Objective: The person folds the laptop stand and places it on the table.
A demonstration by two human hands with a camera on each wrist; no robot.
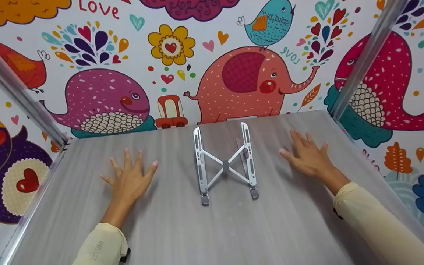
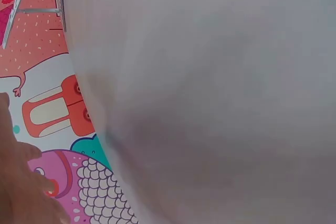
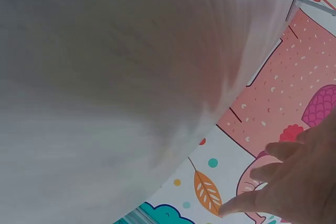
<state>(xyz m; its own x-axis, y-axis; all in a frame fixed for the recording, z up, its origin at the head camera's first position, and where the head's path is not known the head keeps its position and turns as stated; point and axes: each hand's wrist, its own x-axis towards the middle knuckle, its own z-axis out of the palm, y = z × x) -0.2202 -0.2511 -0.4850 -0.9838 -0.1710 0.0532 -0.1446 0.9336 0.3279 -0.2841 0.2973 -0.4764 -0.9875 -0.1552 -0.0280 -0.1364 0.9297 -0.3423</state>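
A silver folding laptop stand stands unfolded on the table, its two slotted side rails joined by crossed bars at a grey hub. To its left, my left hand has its fingers spread and holds nothing; part of it shows in the left wrist view. On the other side of the stand is my right hand, fingers also spread, apart from the stand. The right wrist view shows that hand's fingers. Whether either palm touches the table cannot be told.
The wood-grain table meets a wall printed with cartoon animals along its back edge. Metal posts rise at the back left and back right corners. Pale yellow sleeves cover both forearms.
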